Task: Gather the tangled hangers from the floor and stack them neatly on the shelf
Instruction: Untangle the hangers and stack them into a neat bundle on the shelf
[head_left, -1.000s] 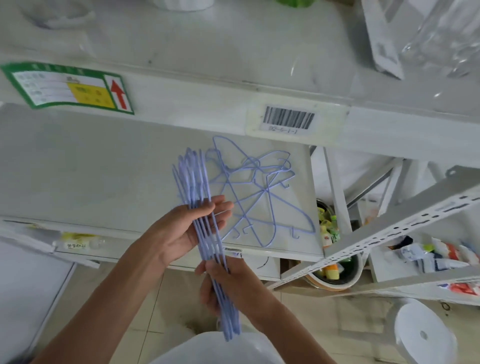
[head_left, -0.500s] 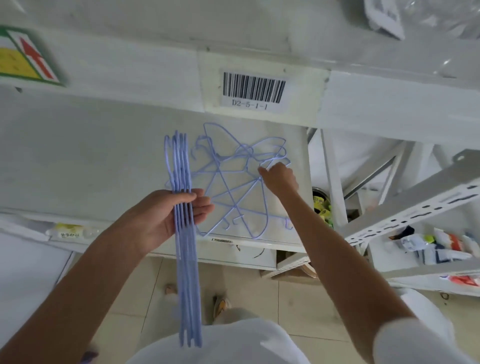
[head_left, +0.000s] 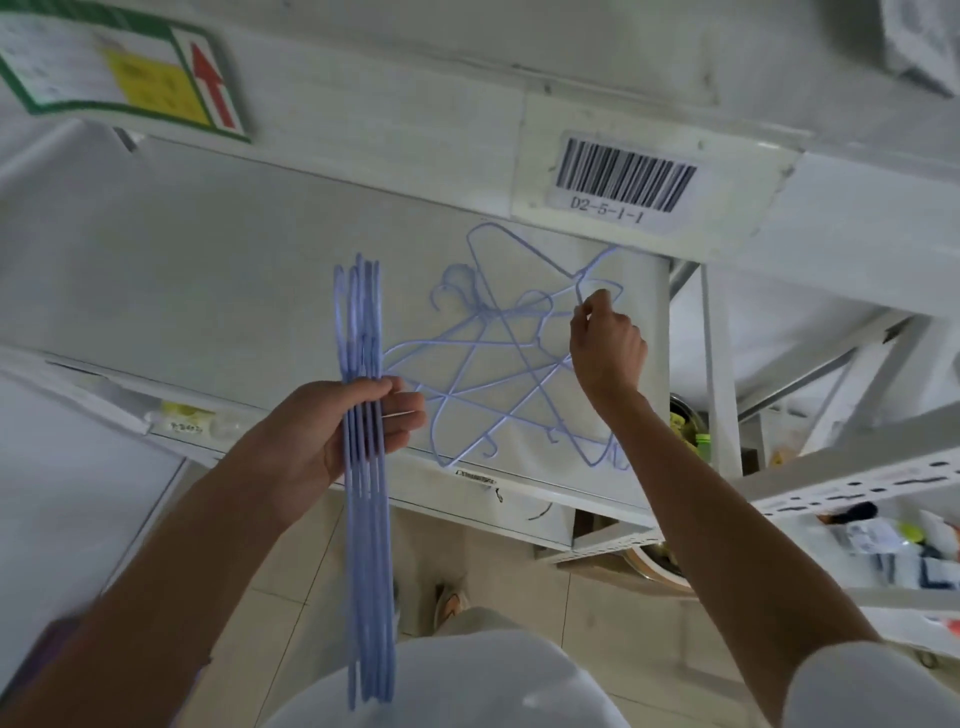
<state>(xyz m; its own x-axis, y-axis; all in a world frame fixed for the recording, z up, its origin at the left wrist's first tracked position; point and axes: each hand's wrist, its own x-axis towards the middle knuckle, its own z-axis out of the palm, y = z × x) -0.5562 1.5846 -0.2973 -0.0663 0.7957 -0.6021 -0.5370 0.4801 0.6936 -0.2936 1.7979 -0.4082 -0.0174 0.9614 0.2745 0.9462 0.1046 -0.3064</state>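
Observation:
My left hand (head_left: 343, 431) is shut around a neat bundle of several pale blue wire hangers (head_left: 366, 519), held edge-on and upright in front of the white shelf (head_left: 208, 270). On the shelf's right part lies a tangle of more blue hangers (head_left: 498, 353), crossed over each other. My right hand (head_left: 605, 343) reaches over that tangle and pinches the wire hook of one hanger near the pile's upper right.
A barcode label (head_left: 626, 182) and a green-edged sticker with a red arrow (head_left: 130, 73) sit on the shelf edge above. At the right, a metal bowl (head_left: 685, 426) and lower racks with small packets (head_left: 883, 540). Tiled floor (head_left: 519, 587) lies below.
My right hand let go of the bundle, reached to the tangled pile on the shelf and now pinches a hanger's hook there. The left hand keeps holding the bundle.

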